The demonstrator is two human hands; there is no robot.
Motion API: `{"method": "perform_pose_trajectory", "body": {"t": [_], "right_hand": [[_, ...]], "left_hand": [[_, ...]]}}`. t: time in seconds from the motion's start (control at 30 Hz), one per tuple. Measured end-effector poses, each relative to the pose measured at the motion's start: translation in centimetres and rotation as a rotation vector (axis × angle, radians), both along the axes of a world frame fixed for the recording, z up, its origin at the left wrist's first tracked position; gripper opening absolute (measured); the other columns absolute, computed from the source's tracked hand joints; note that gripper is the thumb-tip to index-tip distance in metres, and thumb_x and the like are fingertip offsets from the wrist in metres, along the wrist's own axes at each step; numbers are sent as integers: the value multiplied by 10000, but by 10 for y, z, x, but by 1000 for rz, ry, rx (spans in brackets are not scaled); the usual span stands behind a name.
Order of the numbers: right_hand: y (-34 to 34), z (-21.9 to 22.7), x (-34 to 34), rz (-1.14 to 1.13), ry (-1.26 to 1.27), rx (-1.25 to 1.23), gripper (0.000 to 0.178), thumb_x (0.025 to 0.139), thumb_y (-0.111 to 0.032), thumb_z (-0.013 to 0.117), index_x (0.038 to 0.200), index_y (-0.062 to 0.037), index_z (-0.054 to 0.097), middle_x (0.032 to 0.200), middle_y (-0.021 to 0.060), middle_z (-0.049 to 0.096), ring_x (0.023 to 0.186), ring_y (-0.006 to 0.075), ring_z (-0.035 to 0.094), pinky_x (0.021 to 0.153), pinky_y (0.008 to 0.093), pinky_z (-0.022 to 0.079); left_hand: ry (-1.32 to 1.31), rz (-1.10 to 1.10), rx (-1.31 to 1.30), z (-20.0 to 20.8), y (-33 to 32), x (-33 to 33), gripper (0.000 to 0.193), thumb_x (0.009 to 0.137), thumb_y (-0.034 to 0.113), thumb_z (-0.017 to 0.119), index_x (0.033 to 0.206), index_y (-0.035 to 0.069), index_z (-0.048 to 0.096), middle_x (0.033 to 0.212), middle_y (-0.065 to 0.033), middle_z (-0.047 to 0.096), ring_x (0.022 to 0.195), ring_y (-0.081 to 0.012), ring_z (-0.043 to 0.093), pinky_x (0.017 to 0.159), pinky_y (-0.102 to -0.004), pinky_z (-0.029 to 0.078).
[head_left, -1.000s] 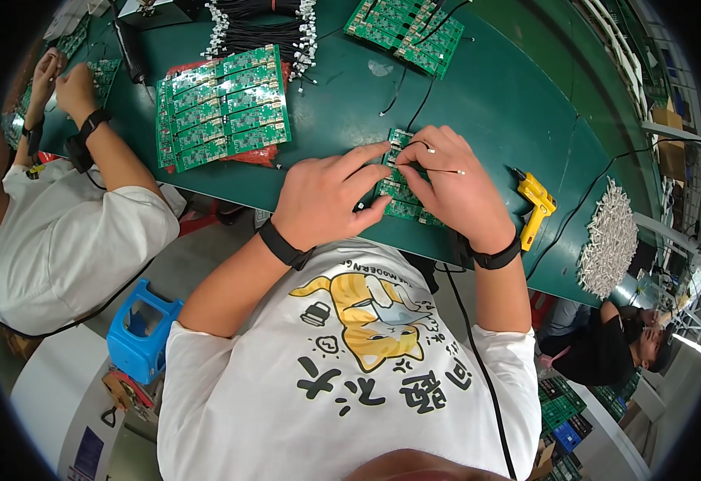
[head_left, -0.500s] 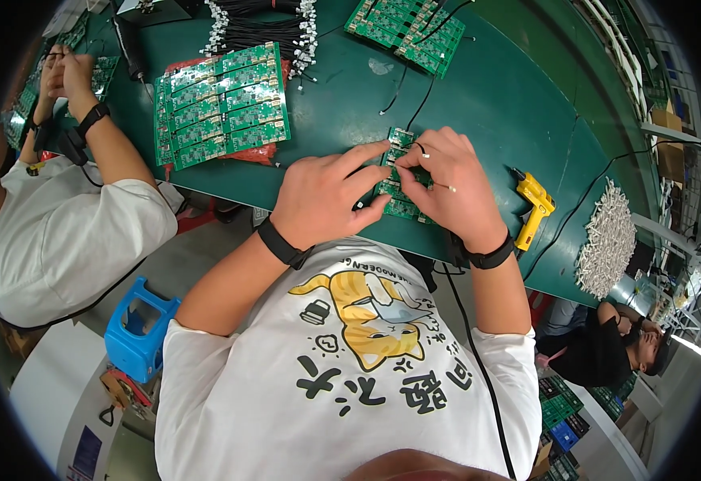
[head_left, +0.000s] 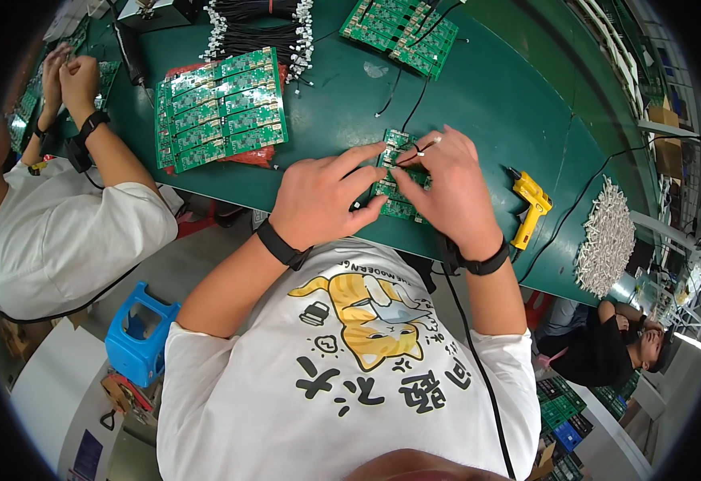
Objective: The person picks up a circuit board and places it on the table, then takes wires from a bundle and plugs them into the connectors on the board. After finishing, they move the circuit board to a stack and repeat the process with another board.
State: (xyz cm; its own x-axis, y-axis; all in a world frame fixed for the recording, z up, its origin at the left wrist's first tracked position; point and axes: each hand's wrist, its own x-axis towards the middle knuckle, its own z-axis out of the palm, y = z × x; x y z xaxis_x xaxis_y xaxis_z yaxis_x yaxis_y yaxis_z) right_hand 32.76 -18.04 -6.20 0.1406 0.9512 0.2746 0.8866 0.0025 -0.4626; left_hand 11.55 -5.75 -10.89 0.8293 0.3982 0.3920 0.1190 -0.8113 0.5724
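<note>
Curved wires (head_left: 421, 150) have shifted at the hands (head_left: 451, 183), above a flat circuit board (head_left: 400, 208).

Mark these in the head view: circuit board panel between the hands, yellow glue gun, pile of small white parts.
Circuit board panel (head_left: 391, 189): head view, mid-section.
Yellow glue gun (head_left: 534, 200): head view, body.
Pile of small white parts (head_left: 605, 240): head view, centre.

a green circuit board (head_left: 391, 189) lies on the table (head_left: 511, 108), partly covered.
</note>
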Motion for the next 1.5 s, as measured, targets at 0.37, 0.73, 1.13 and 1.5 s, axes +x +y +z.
{"method": "perform_pose_trajectory", "body": {"t": [0.37,0.73,1.13,1.5], "right_hand": [[-10,19,-61,5,344,-143,157,907,-141,959,1005,-102,843,861,17,763,828,222,707,864,390,499],[-25,33,-35,11,350,-270,125,924,-108,946,1009,-82,859,891,29,794,854,240,733,885,420,532],[-32,33,-7,9,-51,-110,201,815,-15,937,956,-104,826,869,20,755,937,259,719,855,405,525],[-32,15,0,86,196,181,263,775,30,934,957,-94,790,949,40,819,825,269,723,764,405,538]], "left_hand": [[16,-2,-16,3,2,0,289,860,283,903,1100,165,793,1460,8,785,846,-221,815,682,-372,626],[-56,43,34,-3,1,-1,252,830,170,885,1067,127,813,1382,21,822,879,-225,811,695,-370,631],[-137,117,-214,12,5,-4,116,1034,138,784,1109,49,782,1260,-108,844,814,-271,777,682,-353,593],[-90,118,-81,5,2,2,114,1001,173,816,1066,98,761,1227,-56,787,928,-278,797,732,-410,629]]}}
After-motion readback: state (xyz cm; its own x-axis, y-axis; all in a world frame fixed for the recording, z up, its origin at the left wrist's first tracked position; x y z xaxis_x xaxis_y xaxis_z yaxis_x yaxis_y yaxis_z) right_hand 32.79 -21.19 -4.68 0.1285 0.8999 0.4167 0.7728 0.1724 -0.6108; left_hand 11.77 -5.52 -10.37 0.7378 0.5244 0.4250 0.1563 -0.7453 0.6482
